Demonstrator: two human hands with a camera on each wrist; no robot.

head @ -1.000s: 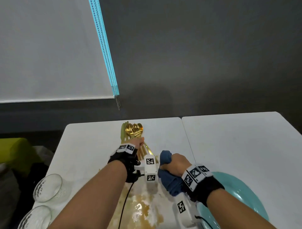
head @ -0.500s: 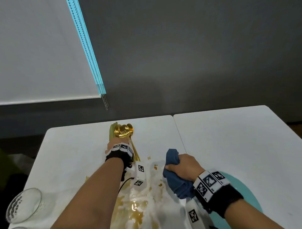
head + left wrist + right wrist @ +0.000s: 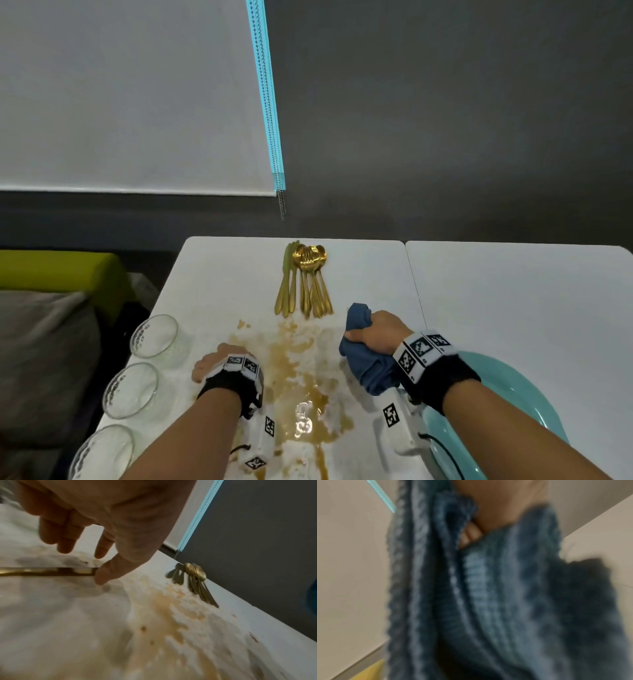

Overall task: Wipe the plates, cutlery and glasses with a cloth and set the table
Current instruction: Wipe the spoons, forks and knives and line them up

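A bunch of gold cutlery (image 3: 305, 281) lies on the far middle of the white table (image 3: 513, 291), nothing touching it; in the left wrist view the bunch (image 3: 192, 577) lies beyond the hand. My left hand (image 3: 219, 363) hovers low over the near left of the table with fingers hanging straight. Its thumb tip (image 3: 101, 574) touches the end of a single gold piece (image 3: 46, 571) lying flat. My right hand (image 3: 376, 334) grips a bunched blue cloth (image 3: 363, 356), which fills the right wrist view (image 3: 488, 601). A teal plate (image 3: 507, 394) lies under my right forearm.
Three clear glasses (image 3: 157, 337) stand in a row along the table's left edge. A brown spill (image 3: 301, 370) spreads over the near middle between my hands. The right table half is bare. A grey and green seat (image 3: 51, 308) stands left of the table.
My left hand let go of the cutlery bunch at the far middle and drew back to the near left. My right hand kept hold of the cloth.
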